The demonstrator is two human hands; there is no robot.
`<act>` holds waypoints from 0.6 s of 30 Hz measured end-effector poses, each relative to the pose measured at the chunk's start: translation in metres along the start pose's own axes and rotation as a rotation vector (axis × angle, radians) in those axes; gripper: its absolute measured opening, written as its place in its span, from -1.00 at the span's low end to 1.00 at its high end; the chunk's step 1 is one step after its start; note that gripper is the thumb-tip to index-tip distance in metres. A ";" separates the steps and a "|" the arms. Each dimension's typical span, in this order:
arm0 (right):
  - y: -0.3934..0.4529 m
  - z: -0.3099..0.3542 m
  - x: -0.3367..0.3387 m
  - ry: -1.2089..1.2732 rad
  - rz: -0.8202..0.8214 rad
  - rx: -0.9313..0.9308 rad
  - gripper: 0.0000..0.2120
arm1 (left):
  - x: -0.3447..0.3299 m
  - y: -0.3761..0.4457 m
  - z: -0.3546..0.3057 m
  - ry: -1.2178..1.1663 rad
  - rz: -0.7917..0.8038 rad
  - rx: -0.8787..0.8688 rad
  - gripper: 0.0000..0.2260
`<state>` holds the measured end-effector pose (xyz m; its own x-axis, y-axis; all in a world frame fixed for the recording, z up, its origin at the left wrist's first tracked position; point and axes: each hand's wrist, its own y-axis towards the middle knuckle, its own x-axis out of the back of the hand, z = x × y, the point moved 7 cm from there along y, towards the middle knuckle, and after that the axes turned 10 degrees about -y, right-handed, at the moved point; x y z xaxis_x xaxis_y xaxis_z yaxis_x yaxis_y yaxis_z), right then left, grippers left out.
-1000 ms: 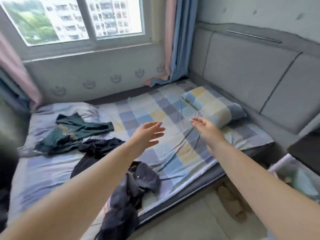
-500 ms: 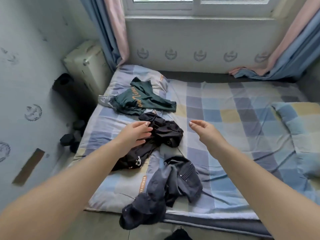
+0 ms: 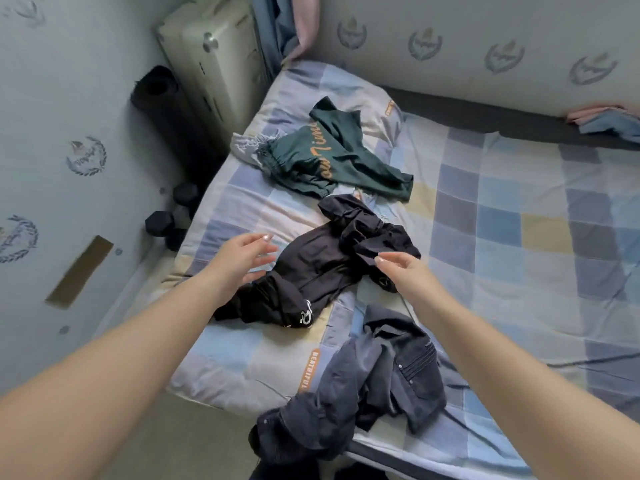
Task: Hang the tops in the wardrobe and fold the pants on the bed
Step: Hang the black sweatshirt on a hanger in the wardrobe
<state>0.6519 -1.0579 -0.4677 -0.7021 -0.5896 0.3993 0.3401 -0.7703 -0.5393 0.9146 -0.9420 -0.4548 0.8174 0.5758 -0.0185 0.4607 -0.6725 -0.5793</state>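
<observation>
Both empty, the open left hand (image 3: pixel 242 258) and right hand (image 3: pixel 403 271) flank a crumpled black garment (image 3: pixel 322 268) on the checked bed (image 3: pixel 519 237); picking it up and sorting it looks next.

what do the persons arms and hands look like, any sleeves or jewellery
Both forearms are bare as far as the frame shows: no sleeves, gloves, watch or bracelets. The left hand and the right hand show no rings that can be made out. The fingernails look pale and glossy, perhaps polished, on both hands. No markings are visible on either arm.
</observation>
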 end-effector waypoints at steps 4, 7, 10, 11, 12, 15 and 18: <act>0.067 -0.026 -0.074 -0.073 0.063 -0.053 -0.65 | 0.038 0.073 0.053 0.140 -0.062 0.061 -0.86; 0.110 -0.050 -0.128 -0.142 0.118 -0.082 -0.61 | 0.057 0.119 0.091 0.351 -0.046 0.024 -0.82; 0.149 -0.089 -0.195 -0.237 0.221 -0.121 -0.51 | 0.078 0.166 0.140 0.659 -0.012 -0.008 -0.67; 0.157 -0.101 -0.213 -0.258 0.252 -0.131 -0.46 | 0.082 0.178 0.151 0.778 0.011 -0.040 -0.62; 0.164 -0.111 -0.228 -0.273 0.281 -0.139 -0.40 | 0.083 0.187 0.162 0.879 0.041 -0.073 -0.57; 0.185 -0.136 -0.272 -0.233 0.320 -0.154 -0.16 | 0.092 0.215 0.202 0.945 0.109 -0.066 -0.45; 0.190 -0.141 -0.299 -0.260 0.340 -0.091 -0.33 | 0.096 0.228 0.221 0.752 0.043 -0.034 -0.50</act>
<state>0.8384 -0.9937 -0.7936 -0.3744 -0.8568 0.3547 0.4599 -0.5037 -0.7313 1.0215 -0.9374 -0.7693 0.8451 0.0847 0.5279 0.4236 -0.7085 -0.5645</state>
